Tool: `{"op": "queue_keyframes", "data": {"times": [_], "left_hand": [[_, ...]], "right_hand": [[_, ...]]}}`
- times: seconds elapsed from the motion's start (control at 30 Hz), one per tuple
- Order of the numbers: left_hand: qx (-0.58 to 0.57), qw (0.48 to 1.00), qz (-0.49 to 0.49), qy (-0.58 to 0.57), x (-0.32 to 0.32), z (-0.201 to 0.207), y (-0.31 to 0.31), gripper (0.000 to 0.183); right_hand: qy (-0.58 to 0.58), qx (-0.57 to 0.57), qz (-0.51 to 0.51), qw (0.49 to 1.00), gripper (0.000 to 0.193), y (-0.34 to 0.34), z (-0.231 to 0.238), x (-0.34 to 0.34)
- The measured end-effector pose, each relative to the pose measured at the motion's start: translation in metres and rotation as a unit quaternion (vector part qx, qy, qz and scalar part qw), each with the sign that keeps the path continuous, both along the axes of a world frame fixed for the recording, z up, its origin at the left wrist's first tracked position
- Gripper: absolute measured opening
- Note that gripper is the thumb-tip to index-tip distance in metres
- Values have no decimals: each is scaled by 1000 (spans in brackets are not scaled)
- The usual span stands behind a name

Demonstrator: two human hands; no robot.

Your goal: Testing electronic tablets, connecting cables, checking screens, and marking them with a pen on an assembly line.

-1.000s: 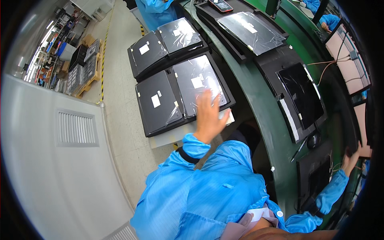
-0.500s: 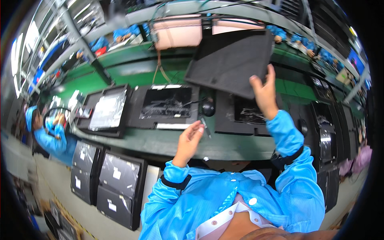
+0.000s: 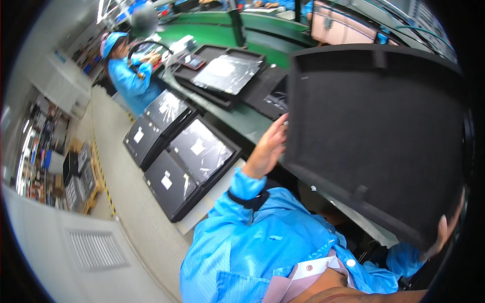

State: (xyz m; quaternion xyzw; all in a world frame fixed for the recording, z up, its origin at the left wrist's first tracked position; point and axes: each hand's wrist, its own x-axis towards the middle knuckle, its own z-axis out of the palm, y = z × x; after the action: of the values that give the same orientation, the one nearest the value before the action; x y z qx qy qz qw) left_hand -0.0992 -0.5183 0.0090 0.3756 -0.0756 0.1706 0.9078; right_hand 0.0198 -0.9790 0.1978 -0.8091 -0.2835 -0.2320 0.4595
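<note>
"So, what is new?"

"0.5 seconds ago, the left hand (image 3: 267, 148) was away from the black tray (image 3: 376, 136). Now its fingers are right at the tray's left edge."

"Are they holding on?"

"I can't tell. They may grip it or only touch it."

"And the right hand (image 3: 446, 228)?"

"Its fingers hold the tray near the low right corner."

"Where is the tray?"

"Up in the air and tilted, in front of part of the table (image 3: 241, 120). Its hollow side faces us, and no panel shows in it."

"What does that mean for the work?"

"I think the tray is being moved, and 2 hands should keep it steadier than 1. The 4 dark panels (image 3: 207, 159) lie to the left, and no hand touches them."
</note>
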Motion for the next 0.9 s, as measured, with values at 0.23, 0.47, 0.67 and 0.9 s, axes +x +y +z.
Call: {"op": "queue_keyframes", "data": {"times": [0.23, 0.47, 0.67, 0.9], "left_hand": [[218, 699, 532, 425, -277, -18, 43, 40], [163, 576, 512, 616, -406, -94, 107, 46], [437, 329, 592, 591, -327, -6, 99, 66], [68, 915, 189, 351, -94, 19, 155, 61]], "right_hand": [[350, -30, 436, 828, 64, 311, -132, 33], [173, -330, 451, 811, 51, 538, -242, -39], [437, 113, 200, 870, 67, 591, -215, 48], [664, -23, 321, 675, 35, 656, -210, 106]]}}
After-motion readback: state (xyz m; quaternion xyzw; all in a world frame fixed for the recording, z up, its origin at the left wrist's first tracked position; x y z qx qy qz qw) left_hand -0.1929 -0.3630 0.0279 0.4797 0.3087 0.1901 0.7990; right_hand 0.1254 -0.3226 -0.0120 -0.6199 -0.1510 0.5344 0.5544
